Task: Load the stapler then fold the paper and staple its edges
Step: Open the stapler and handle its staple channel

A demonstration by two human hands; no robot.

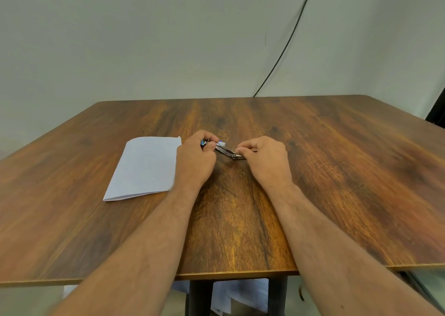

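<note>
The stapler [225,150] is held just above the middle of the table [337,171], gripped at one end by the curled fingers of the left hand [195,159]. Its other end is pinched by the right hand [265,159]. The folded paper [144,166] lies flat just left of the left hand.

No text, label, brand, number or sign is showing clearly enough to be read anywhere in the head view. The paper [147,165] is lying with a blank face up, and the stapler [224,150] is showing only a small blue and white patch near its top, too blurred to tell whether it is carrying any print.
</note>
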